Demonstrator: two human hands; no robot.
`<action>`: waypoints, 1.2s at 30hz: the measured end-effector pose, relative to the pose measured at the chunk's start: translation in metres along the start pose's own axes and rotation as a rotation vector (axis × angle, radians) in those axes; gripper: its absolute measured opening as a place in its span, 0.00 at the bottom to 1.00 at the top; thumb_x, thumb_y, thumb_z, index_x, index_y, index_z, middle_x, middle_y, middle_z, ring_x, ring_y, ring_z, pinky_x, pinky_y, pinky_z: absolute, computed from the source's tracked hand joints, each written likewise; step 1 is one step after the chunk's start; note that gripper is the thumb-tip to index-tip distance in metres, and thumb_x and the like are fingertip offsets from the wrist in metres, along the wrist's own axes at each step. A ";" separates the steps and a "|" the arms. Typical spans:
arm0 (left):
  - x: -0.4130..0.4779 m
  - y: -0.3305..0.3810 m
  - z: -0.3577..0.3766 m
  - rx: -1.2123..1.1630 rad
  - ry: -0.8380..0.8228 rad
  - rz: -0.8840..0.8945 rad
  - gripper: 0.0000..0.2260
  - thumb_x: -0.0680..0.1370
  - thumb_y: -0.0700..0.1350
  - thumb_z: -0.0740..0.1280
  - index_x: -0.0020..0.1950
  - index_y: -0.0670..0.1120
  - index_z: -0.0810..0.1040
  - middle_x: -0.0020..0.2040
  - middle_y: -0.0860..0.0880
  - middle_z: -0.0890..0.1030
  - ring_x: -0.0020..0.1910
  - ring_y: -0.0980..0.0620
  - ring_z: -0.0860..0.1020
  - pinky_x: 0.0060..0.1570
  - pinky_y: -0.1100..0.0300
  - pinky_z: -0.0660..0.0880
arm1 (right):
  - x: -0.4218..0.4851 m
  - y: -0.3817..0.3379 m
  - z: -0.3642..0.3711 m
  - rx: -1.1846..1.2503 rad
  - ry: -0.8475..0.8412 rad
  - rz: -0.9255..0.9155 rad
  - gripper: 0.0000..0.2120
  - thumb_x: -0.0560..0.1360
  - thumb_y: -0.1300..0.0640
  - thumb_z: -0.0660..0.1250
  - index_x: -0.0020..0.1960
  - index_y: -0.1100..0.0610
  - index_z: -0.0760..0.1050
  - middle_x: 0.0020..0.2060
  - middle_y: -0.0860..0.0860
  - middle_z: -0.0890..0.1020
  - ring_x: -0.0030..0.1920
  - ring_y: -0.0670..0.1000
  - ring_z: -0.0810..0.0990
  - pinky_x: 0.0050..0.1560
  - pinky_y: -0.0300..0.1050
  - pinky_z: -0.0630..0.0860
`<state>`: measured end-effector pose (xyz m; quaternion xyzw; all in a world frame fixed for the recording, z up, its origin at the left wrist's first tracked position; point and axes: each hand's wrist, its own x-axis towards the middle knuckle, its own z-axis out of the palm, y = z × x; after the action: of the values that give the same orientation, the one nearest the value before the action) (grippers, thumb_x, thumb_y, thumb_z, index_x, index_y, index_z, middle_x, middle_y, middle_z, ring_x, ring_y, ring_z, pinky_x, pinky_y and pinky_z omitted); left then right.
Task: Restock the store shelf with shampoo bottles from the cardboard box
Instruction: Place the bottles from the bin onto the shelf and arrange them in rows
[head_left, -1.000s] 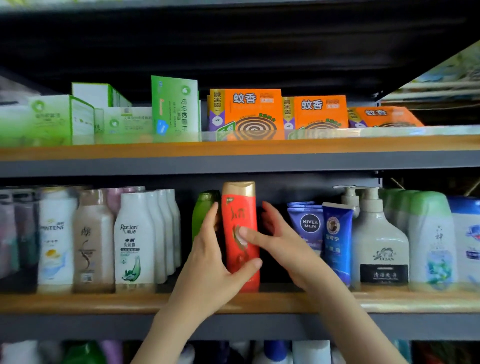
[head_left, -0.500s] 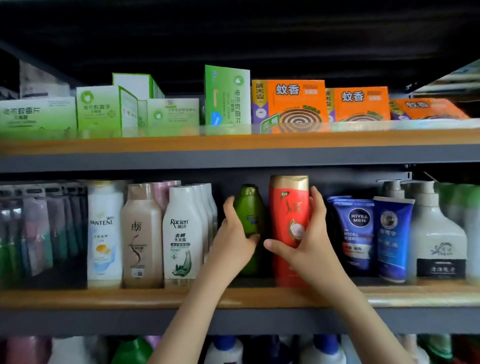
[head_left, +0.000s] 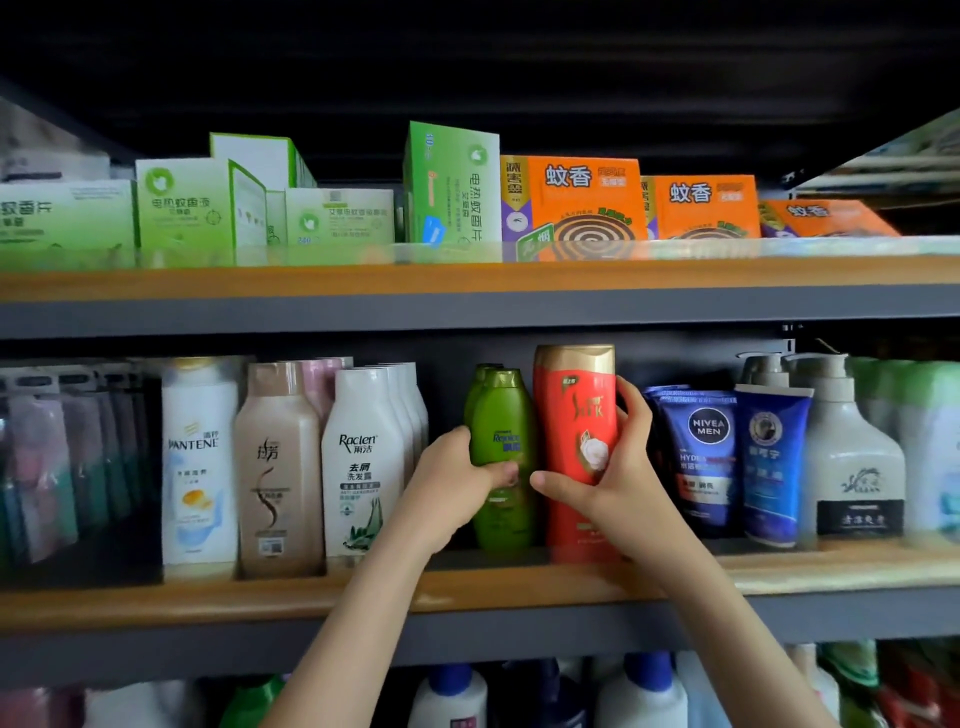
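Note:
On the middle shelf (head_left: 519, 587) a green shampoo bottle (head_left: 501, 415) stands upright, with a second green bottle just behind it. My left hand (head_left: 454, 483) grips its lower half, thumb across the label. Right beside it stands a taller red bottle with a gold cap (head_left: 574, 415). My right hand (head_left: 608, 483) grips that bottle, fingers round its right side and thumb across the front. The cardboard box is out of view.
Left of the green bottle stand white Raclen bottles (head_left: 363, 457), a beige bottle (head_left: 278, 467) and a Pantene bottle (head_left: 200, 462). Blue Nivea Men tubes (head_left: 706, 457) and a grey pump bottle (head_left: 852, 462) crowd the right. Green and orange boxes (head_left: 576, 202) fill the upper shelf.
My left hand left the red bottle, took hold of the green bottle and drew it forward beside the red one. My right hand closed round the red bottle. The view shifted left.

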<state>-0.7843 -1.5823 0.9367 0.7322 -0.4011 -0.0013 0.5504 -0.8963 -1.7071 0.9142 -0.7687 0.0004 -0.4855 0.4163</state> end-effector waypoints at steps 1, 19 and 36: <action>-0.002 0.000 -0.002 -0.018 -0.016 0.005 0.09 0.73 0.42 0.72 0.51 0.45 0.77 0.47 0.48 0.82 0.45 0.53 0.81 0.49 0.55 0.78 | 0.000 -0.001 0.000 0.001 -0.005 -0.003 0.52 0.62 0.62 0.79 0.73 0.49 0.47 0.68 0.49 0.65 0.63 0.41 0.72 0.61 0.38 0.72; -0.005 0.024 -0.017 -0.367 -0.041 0.100 0.34 0.73 0.57 0.68 0.76 0.58 0.56 0.72 0.58 0.61 0.63 0.63 0.61 0.59 0.64 0.58 | 0.010 -0.015 -0.001 0.028 -0.009 -0.114 0.54 0.57 0.44 0.79 0.70 0.34 0.46 0.68 0.30 0.55 0.69 0.36 0.63 0.59 0.34 0.71; -0.016 0.001 -0.012 0.291 0.137 0.204 0.22 0.74 0.58 0.67 0.63 0.50 0.70 0.54 0.53 0.77 0.50 0.55 0.77 0.45 0.63 0.75 | -0.012 -0.028 0.017 -0.362 0.311 -0.399 0.35 0.66 0.39 0.65 0.70 0.37 0.56 0.68 0.34 0.58 0.71 0.42 0.58 0.57 0.36 0.70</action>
<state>-0.7900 -1.5632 0.9353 0.7580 -0.4308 0.1622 0.4621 -0.9014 -1.6734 0.9198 -0.7317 -0.0004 -0.6617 0.1638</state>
